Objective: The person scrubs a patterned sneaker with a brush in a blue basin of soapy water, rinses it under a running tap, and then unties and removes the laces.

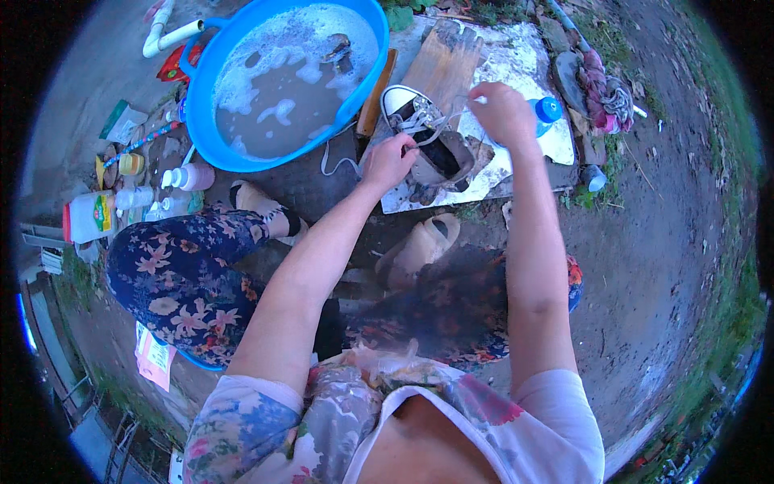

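Note:
A dark canvas sneaker (pixel 442 160) with a white toe cap lies on a board, its opening facing me. White laces (pixel 419 121) are threaded through its eyelets, and one loose lace end hangs over the left side. My left hand (pixel 391 161) is closed at the sneaker's left edge, thumb and finger pinched together there. Raised to the right of the shoe, my right hand (pixel 506 115) is closed in a fist. A white lace runs from the shoe to it, and a short white bit sticks out between its fingers.
A blue tub (pixel 278 164) of sudsy grey water stands at the far left, with a dark object in it. Beside my right hand is a blue-capped bottle (pixel 548 110). Several bottles (pixel 189 177) stand left. A wooden plank (pixel 443 60) and twisted cloth (pixel 606 93) lie beyond.

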`<state>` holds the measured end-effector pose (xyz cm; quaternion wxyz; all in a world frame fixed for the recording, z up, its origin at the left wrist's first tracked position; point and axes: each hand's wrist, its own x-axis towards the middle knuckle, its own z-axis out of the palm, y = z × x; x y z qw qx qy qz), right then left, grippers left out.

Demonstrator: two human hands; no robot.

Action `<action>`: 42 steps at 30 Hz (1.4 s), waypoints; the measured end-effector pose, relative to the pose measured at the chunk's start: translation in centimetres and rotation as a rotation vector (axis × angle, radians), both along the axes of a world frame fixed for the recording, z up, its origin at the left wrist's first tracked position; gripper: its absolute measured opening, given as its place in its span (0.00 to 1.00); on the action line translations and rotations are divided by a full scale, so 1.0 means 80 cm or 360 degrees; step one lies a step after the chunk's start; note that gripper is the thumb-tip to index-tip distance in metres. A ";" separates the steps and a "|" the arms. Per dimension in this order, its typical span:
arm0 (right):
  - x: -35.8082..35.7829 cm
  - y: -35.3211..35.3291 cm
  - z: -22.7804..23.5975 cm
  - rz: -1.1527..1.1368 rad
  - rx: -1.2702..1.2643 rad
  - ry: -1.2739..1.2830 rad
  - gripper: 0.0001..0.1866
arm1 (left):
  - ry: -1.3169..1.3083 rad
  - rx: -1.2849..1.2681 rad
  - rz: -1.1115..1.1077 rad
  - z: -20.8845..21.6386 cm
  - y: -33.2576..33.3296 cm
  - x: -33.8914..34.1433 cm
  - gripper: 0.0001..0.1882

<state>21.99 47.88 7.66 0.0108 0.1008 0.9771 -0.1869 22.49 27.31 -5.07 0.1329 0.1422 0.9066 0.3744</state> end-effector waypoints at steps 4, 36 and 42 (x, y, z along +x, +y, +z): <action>-0.002 -0.048 -0.044 0.0351 -0.0285 0.0066 0.12 | 0.0140 0.0040 -0.0103 0.010 0.009 0.000 0.10; 0.016 -0.059 -0.161 -0.0861 -0.1581 -0.0498 0.17 | -0.0294 0.0343 0.0476 0.014 0.042 0.032 0.23; 0.021 -0.059 -0.190 -0.0824 -0.1222 -0.0128 0.13 | -0.0201 0.0206 0.0378 0.009 0.049 0.029 0.14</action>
